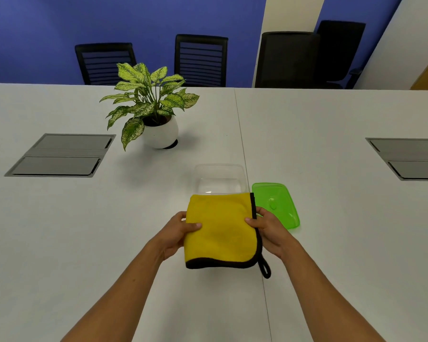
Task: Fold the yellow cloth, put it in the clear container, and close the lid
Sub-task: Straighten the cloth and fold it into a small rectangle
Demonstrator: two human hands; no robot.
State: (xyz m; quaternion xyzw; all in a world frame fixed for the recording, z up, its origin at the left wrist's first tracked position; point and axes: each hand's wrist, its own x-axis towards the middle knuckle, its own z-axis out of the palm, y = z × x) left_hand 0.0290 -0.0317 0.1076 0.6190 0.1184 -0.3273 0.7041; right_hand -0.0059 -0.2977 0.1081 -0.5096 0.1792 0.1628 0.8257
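Both hands are pinching the folded cloth (220, 230), left hand (176, 234) on its left edge, right hand (267, 227) on the black-trimmed right edge, holding it just in front of the open box (220, 177). Lid (276, 204) sits right of the box. Cloth looks wider than the opening, so my guess is it bunches over the rim, or the loop (265, 267) hangs out and stops the lid sealing
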